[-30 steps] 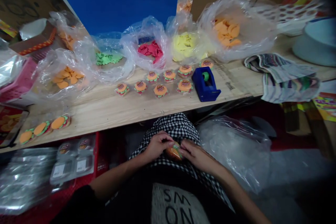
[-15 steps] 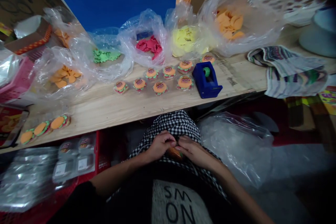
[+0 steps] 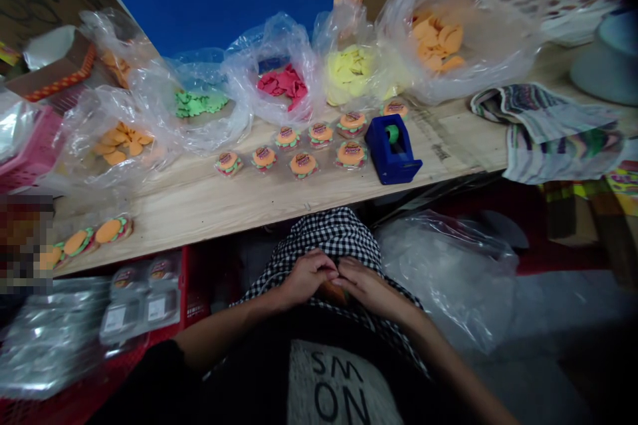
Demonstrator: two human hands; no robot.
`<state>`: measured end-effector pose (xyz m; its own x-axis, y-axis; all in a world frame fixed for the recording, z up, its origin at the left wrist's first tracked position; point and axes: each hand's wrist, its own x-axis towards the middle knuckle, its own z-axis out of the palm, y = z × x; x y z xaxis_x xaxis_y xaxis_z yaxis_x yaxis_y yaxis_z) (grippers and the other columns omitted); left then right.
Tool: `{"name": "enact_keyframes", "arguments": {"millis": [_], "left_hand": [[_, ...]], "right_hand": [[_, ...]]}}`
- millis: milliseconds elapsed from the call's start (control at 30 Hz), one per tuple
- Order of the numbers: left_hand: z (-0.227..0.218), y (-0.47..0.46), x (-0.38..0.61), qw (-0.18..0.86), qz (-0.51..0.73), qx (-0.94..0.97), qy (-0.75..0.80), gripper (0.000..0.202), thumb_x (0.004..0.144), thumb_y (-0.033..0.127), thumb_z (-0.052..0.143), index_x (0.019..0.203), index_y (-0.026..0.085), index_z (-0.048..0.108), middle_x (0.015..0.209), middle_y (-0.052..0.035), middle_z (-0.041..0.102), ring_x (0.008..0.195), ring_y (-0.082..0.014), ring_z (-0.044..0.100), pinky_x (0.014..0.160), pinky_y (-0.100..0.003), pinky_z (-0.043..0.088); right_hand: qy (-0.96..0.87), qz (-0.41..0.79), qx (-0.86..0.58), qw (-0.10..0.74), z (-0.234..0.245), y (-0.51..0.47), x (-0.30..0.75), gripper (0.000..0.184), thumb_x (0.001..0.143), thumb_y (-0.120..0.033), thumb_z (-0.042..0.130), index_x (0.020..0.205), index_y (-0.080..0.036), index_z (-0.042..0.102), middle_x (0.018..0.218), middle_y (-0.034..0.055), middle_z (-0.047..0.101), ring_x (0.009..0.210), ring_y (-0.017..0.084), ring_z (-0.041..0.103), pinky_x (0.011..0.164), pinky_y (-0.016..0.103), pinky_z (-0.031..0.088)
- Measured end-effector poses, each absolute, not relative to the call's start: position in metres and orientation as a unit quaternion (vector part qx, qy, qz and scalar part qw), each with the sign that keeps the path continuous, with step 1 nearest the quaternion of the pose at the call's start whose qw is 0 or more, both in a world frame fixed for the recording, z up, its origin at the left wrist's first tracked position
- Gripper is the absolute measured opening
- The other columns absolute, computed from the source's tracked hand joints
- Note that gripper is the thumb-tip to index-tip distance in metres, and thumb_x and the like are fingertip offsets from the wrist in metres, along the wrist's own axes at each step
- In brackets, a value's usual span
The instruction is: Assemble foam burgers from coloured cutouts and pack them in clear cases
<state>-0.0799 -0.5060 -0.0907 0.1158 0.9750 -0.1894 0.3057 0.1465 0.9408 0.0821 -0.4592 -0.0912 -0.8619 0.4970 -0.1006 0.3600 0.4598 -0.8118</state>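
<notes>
In my lap, over a black-and-white checked cloth [image 3: 331, 229], both hands meet around a small burger-shaped piece [image 3: 333, 293]. Only its orange top and a little of its side show; the rest is covered by my fingers. My left hand [image 3: 310, 277] is closed on it, thumb and fingertips pinched together at its upper edge. From the other side my right hand [image 3: 366, 284] grips it, fingers bent over the top. The two sets of fingertips almost touch.
On the wooden table [image 3: 239, 202] stand several packed burger pieces [image 3: 303, 165] and a blue tape dispenser [image 3: 392, 153]. Behind them are plastic bags of green [image 3: 199, 103], red [image 3: 286, 84], yellow [image 3: 350, 73] and orange pieces [image 3: 434, 43]. Clear blister packs [image 3: 54, 332] fill a red crate [image 3: 192, 285] at left.
Hardly anything differs: my hands stay together on the burger-shaped piece with only a slight shift of the fingers, and the view has moved a touch.
</notes>
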Motion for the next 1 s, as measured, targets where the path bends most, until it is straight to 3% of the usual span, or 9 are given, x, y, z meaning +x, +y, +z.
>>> {"name": "enact_keyframes", "arguments": {"millis": [167, 400, 633, 1000], "left_hand": [[-0.093, -0.505, -0.078, 0.503, 0.326, 0.551, 0.581, 0.011, 0.072, 0.018, 0.054, 0.062, 0.014, 0.056, 0.065, 0.0009, 0.048, 0.068, -0.0110, 0.045, 0.065, -0.022, 0.036], [-0.093, -0.512, -0.103, 0.468, 0.317, 0.519, 0.641, 0.015, 0.079, 0.024, 0.045, 0.070, 0.015, 0.053, 0.070, 0.0002, 0.050, 0.070, -0.0113, 0.046, 0.067, -0.023, 0.037], [-0.073, -0.491, -0.102, 0.412, 0.216, 0.695, 0.548, 0.014, 0.077, 0.030, 0.052, 0.078, 0.018, 0.060, 0.077, -0.0019, 0.054, 0.080, -0.0137, 0.048, 0.074, -0.025, 0.037], [-0.082, -0.491, -0.090, 0.440, 0.190, 0.672, 0.565, 0.017, 0.081, 0.026, 0.046, 0.078, 0.018, 0.060, 0.077, -0.0013, 0.055, 0.080, -0.0134, 0.049, 0.071, -0.023, 0.038]], "right_hand": [[-0.841, 0.468, -0.253, 0.096, -0.095, -0.460, 0.082, 0.024, 0.089, -0.029, 0.032, 0.075, -0.019, 0.050, 0.076, 0.0024, 0.051, 0.075, 0.015, 0.046, 0.071, 0.028, 0.037], [-0.771, 0.510, -0.362, 0.117, -0.103, -0.463, 0.089, 0.019, 0.084, -0.034, 0.039, 0.072, -0.020, 0.039, 0.070, -0.0016, 0.043, 0.065, 0.012, 0.041, 0.060, 0.024, 0.036], [-0.762, 0.524, -0.353, 0.142, -0.099, -0.465, 0.082, 0.021, 0.086, -0.033, 0.036, 0.071, -0.020, 0.040, 0.070, -0.0014, 0.043, 0.067, 0.012, 0.042, 0.063, 0.024, 0.036], [-0.757, 0.516, -0.370, 0.153, -0.114, -0.474, 0.083, 0.020, 0.086, -0.031, 0.036, 0.071, -0.020, 0.043, 0.070, -0.0006, 0.047, 0.067, 0.013, 0.044, 0.062, 0.026, 0.038]]}}
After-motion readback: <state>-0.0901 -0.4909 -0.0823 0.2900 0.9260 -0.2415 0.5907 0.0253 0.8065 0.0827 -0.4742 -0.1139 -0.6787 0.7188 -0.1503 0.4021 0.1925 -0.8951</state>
